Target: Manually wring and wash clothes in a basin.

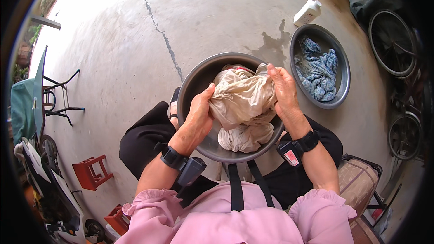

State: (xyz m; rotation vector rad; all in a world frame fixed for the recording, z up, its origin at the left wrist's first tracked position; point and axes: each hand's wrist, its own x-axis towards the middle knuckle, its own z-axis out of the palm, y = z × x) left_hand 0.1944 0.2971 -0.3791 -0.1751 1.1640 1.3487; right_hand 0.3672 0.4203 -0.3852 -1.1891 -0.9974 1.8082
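A round metal basin (200,71) stands in front of me between my knees. Over it, a damp cream-coloured cloth (244,95) is stretched between my two hands. My left hand (200,108) grips the cloth's left side, thumb on top. My right hand (284,89) pinches the right side near its upper corner, thumb pointing up. Beneath the held part, more bunched pale cloth (245,138) lies in the basin's near side. A bit of red shows at the far side of the bundle. The fingertips of both hands are hidden by the fabric.
To the right, a second metal basin (345,74) holds wet blue patterned cloth (320,71). A white plastic bottle (307,13) stands behind it. Bicycle wheels (392,43) line the right side. Red stools (92,173), a scooter (57,189) and a folding table (40,91) are at left.
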